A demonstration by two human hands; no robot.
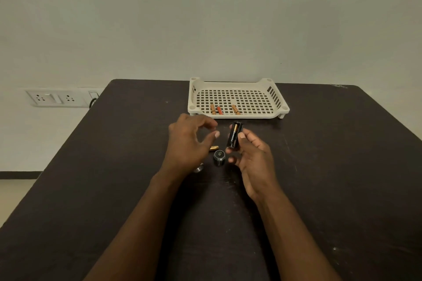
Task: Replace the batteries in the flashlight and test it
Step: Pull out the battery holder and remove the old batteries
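Flashlight battery holder [234, 136] sits pinched in your right hand [252, 155], one cell seated, so you're mid-reload. Your left hand [189, 141] hovers loosely curled, holding nothing; next, pick up the loose battery [214, 148] lying on the table [319, 166] and slot it in.

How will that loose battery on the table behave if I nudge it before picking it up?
The loose battery lies on its side on the flat table, so it will probably roll if pushed across its length. It looks small, rigid and smooth, so likely light and a little slippery to pinch. The flashlight cap beside it could stop it.
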